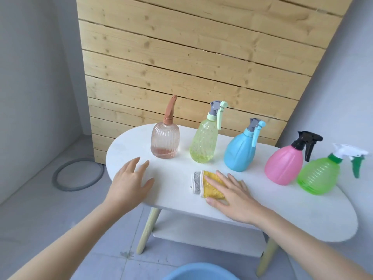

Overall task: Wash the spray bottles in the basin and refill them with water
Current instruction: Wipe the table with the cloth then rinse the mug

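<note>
1. A blue basin [199, 272] shows at the bottom edge, on the tiled floor in front of the table.
2. The left hand [129, 182] lies flat on the white oval table [173, 186] near its left end, fingers straight and spread, holding nothing.
3. The right hand [232, 196] lies palm down on a yellow cloth [211, 184] with a grey strip at its left edge. The fingers are straight and gripping nothing.
4. Five spray bottles stand upright in a curved row behind the hands. From left to right:
   - a peach ribbed bottle [165, 142] with a little liquid at the bottom
   - a yellow-green bottle [203, 144]
   - a blue bottle [240, 152]
   - a pink bottle [284, 164] with a black trigger
   - a green bottle [319, 174] with a white trigger, touching the pink one
5. No hand touches any bottle.
6. A wooden slat panel [181, 57] leans against the wall behind the table.
7. A grey ring [76, 188] lies on the floor to the left.
</note>
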